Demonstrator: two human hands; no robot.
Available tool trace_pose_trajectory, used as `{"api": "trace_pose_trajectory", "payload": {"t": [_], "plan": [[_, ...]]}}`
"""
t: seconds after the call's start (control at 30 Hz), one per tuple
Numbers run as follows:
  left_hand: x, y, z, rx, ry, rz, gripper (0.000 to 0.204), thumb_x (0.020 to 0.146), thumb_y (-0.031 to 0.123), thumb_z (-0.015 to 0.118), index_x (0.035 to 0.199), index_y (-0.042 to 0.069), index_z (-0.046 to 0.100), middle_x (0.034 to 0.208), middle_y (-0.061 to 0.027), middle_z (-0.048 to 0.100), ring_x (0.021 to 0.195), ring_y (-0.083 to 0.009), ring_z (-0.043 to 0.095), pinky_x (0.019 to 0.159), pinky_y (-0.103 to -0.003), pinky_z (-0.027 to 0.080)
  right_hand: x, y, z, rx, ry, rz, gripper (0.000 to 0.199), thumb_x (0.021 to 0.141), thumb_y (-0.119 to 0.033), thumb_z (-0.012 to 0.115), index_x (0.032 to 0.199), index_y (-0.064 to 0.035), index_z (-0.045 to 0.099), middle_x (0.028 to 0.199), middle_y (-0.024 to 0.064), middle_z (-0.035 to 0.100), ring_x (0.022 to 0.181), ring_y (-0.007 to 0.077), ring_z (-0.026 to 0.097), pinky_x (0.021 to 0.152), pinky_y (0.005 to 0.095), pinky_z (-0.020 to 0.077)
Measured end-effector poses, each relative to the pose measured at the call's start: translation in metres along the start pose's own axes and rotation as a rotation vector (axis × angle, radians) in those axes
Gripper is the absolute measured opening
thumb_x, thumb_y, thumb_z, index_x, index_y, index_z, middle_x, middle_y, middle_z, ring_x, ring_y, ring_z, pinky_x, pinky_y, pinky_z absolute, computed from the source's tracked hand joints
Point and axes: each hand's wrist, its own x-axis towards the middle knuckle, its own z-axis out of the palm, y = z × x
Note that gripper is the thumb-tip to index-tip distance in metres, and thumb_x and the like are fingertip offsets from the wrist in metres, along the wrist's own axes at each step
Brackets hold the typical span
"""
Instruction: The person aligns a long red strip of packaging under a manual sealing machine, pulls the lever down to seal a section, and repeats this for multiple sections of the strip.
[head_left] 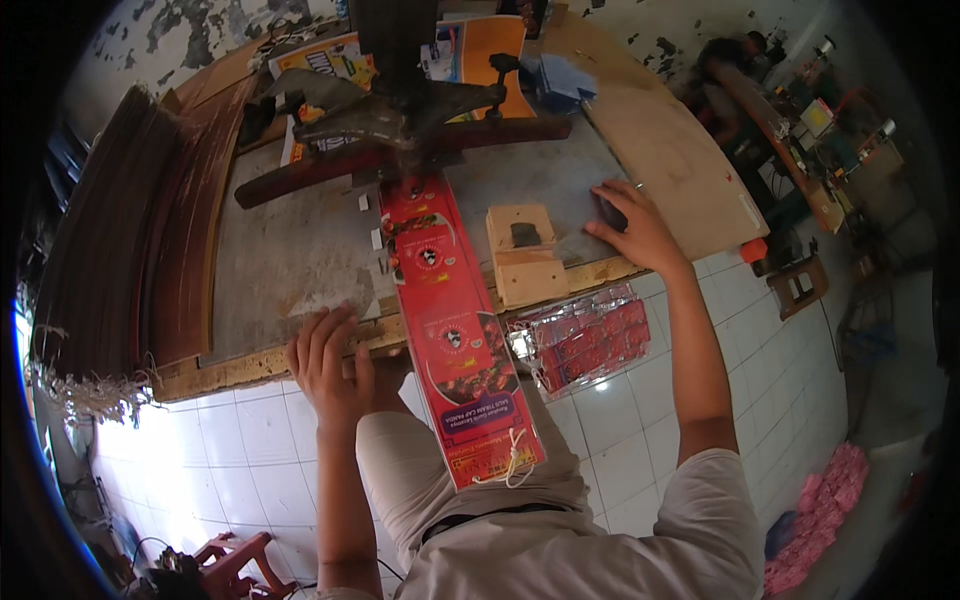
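A long red printed strip runs from beneath the dark metal press over the table's front edge toward my lap, with a white string at its near end. My left hand rests at the front edge, left of the strip, its fingers apart and nothing in them. On the right of the table, my right hand curls its thumb and fingers around a small dark object, whose kind I cannot make out. Between that hand and the strip lies a light wooden block with a dark rounded cutout or inset.
Dark brown sheets are stacked at the left. Red packets in clear plastic show below the front edge. A blue bundle sits at the back. Pink bundles and a red stool stand on the floor. Another person is at far right.
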Motion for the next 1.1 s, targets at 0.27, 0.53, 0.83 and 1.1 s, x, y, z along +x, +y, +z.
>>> {"api": "trace_pose_trajectory", "payload": {"t": [0.27,0.53,0.83,1.1], "plan": [[-0.032,-0.010,0.027,0.121,0.092,0.028,0.033,0.111,0.030,0.056,0.131,0.012,0.075,0.148,-0.0071,0.076,0.144,-0.0342,0.064,0.123,-0.050,0.036,0.021,0.027,-0.017,0.148,-0.194,0.127,0.051,0.100,-0.034,0.086,0.141,-0.0063,0.076,0.149,0.0161,0.069,0.139,0.0376,0.065,0.120,0.0449,0.0505],[-0.040,-0.014,0.031,0.160,0.109,0.033,0.035,0.112,0.031,0.053,0.131,0.012,0.076,0.148,-0.0076,0.076,0.144,-0.0341,0.062,0.125,-0.050,0.034,0.006,0.017,-0.007,0.097,-0.052,0.061,0.061,0.093,-0.036,0.093,0.140,-0.0014,0.075,0.158,0.0189,0.064,0.143,0.0380,0.062,0.121,0.0460,0.0495],[-0.045,-0.019,0.036,0.160,0.113,0.036,0.037,0.111,0.033,0.055,0.131,0.013,0.077,0.148,-0.0074,0.076,0.145,-0.0328,0.062,0.125,-0.050,0.033,0.018,0.031,-0.023,0.106,-0.101,0.085,0.054,0.091,-0.030,0.095,0.135,-0.0028,0.078,0.133,0.0165,0.075,0.119,0.0342,0.072,0.106,0.0424,0.0567],[-0.045,-0.019,0.039,0.157,0.137,0.042,0.038,0.110,0.035,0.056,0.134,0.014,0.078,0.149,-0.0070,0.076,0.145,-0.0320,0.061,0.126,-0.051,0.032,0.036,0.043,-0.024,0.160,-0.250,0.153,0.064,0.087,-0.032,0.098,0.139,-0.0037,0.077,0.125,0.0178,0.075,0.112,0.0298,0.071,0.101,0.0417,0.0580]]}}
